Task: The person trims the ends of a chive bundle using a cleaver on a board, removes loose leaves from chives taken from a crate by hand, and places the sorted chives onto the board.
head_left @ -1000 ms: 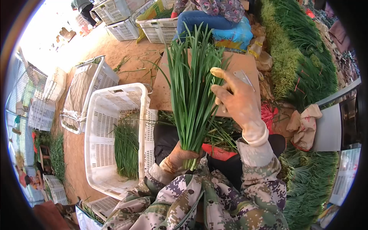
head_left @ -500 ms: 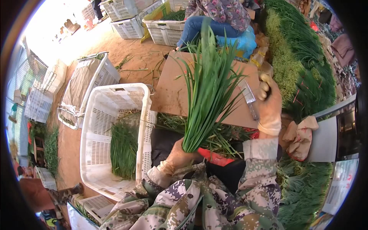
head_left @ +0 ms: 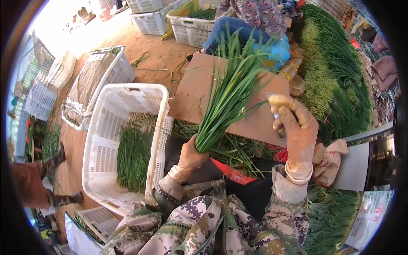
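A bunch of long green chives (head_left: 221,102) stands tilted in front of me, its leaf tips fanning away over a brown board (head_left: 191,91). My left hand (head_left: 192,154) is wrapped round its lower end. To the right, over the board's edge, my right hand (head_left: 301,131) is raised with curled fingers and the thumb pressed towards them. Yellowish covers sit on some fingertips. Whatever these fingers hold, if anything, is hidden. Behind that hand, bits of a knife (head_left: 267,95) show; most of it is covered.
At my left stands a white plastic crate (head_left: 91,159) with chives (head_left: 134,159) inside. Loose leaf scraps (head_left: 238,153) lie below the board. Large piles of chives (head_left: 340,68) fill the right side. A seated person (head_left: 250,29) is beyond the board; another person's legs (head_left: 32,178) show at left.
My right hand has moved left and towards me, now covering most of the knife. The chive bunch leans more to the right in my left hand. At left, the other person's legs show more.
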`<move>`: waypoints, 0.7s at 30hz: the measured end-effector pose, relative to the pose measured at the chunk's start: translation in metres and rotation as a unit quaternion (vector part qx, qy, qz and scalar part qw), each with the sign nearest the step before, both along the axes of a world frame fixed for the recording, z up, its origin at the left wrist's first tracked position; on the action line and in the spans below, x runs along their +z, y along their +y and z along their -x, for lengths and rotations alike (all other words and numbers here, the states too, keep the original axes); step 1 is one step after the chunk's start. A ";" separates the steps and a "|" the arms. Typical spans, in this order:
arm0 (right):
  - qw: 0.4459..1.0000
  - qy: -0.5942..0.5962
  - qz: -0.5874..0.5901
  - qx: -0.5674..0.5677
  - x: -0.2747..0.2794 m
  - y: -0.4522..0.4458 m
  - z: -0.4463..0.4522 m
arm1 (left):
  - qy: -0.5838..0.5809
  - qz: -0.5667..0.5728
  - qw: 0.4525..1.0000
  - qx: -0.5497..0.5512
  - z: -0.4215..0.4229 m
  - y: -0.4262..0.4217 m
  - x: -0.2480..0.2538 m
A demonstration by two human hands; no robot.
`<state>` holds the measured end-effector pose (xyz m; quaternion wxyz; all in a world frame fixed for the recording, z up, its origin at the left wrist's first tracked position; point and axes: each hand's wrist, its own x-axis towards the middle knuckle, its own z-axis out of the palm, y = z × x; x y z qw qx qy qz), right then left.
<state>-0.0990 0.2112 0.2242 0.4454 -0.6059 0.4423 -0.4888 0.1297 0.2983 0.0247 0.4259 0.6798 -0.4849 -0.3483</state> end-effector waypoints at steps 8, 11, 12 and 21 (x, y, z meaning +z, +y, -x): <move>0.999 0.046 -0.006 0.000 -0.049 -0.039 -0.076 | -0.039 0.000 0.999 0.021 0.005 -0.003 -0.016; 0.994 0.084 -0.075 -0.013 -0.079 -0.049 -0.081 | -0.036 0.008 0.999 0.034 0.009 -0.004 -0.008; 0.994 0.084 -0.075 -0.012 -0.085 -0.051 -0.080 | -0.036 0.007 0.999 0.035 0.011 -0.005 -0.009; 0.983 0.162 -0.086 -0.016 -0.102 -0.055 -0.090 | -0.071 -0.004 0.996 0.045 0.016 -0.004 -0.011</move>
